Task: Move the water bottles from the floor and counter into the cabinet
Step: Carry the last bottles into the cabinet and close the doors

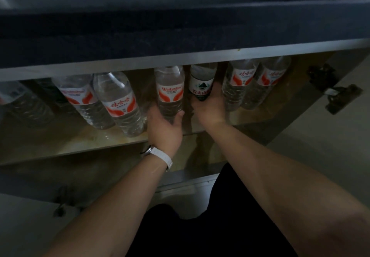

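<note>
Left hand clasps the base of a red-labelled Wahaha bottle; right hand clasps a green-labelled bottle just beside it. Both stand upright on the cabinet shelf, directly ahead of each palm.
</note>
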